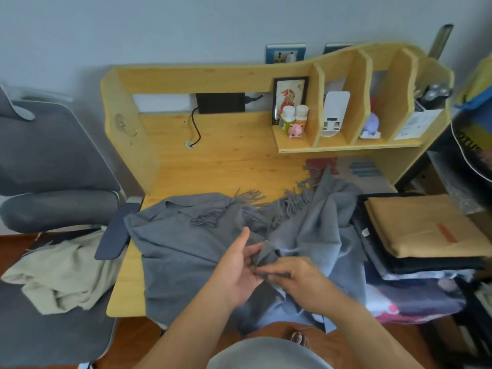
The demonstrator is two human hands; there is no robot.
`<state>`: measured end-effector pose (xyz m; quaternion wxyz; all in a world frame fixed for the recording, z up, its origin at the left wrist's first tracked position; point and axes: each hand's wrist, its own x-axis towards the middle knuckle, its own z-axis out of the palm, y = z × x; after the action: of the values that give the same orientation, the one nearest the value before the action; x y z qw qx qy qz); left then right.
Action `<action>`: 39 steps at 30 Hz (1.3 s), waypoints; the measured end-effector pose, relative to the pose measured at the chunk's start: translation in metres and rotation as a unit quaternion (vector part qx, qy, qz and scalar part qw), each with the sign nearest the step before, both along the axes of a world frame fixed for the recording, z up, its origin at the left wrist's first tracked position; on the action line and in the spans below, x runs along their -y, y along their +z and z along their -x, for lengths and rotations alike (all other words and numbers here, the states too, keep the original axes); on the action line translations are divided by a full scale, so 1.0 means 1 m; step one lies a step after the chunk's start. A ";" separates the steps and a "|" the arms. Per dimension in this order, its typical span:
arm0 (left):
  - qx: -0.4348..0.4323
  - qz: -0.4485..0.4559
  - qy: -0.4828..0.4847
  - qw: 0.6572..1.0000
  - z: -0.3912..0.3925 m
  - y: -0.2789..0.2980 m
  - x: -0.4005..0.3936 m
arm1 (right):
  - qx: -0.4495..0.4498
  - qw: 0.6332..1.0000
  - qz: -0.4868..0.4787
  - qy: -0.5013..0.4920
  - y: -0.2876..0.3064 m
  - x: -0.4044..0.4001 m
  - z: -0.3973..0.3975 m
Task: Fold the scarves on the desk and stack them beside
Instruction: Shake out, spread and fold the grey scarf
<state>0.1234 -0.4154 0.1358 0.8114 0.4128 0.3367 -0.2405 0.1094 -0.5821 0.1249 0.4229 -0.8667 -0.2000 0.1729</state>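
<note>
Grey scarf (pixel 186 243) between both hands

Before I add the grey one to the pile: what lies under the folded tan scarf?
Under the tan scarf lies a folded black scarf, then lighter patterned fabric. Their covered parts and whatever supports the pile are hidden.

A grey fringed scarf (pixel 186 243) lies rumpled and unfolded across the front of the wooden desk (pixel 213 166), its tasselled ends bunched toward the back and one edge hanging over the near side, just beside a stack of folded scarves (pixel 426 235) topped by a tan one.
</note>
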 end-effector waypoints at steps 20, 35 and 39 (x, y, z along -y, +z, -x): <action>0.367 -0.426 -0.134 0.816 0.018 0.010 0.003 | -0.258 0.767 -0.448 -0.381 0.016 -0.044 -0.006; 0.329 -0.371 0.062 0.866 0.009 0.053 -0.015 | 0.192 0.868 -0.120 -0.442 0.090 -0.026 -0.030; 0.308 -0.284 0.072 0.905 0.017 0.054 -0.003 | 0.190 0.918 -0.081 -0.339 0.057 -0.066 0.000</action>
<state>0.1066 -0.4119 0.1899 0.7382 0.6540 0.1525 0.0640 0.1098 -0.5157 0.1818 0.4786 -0.8621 0.0163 -0.1657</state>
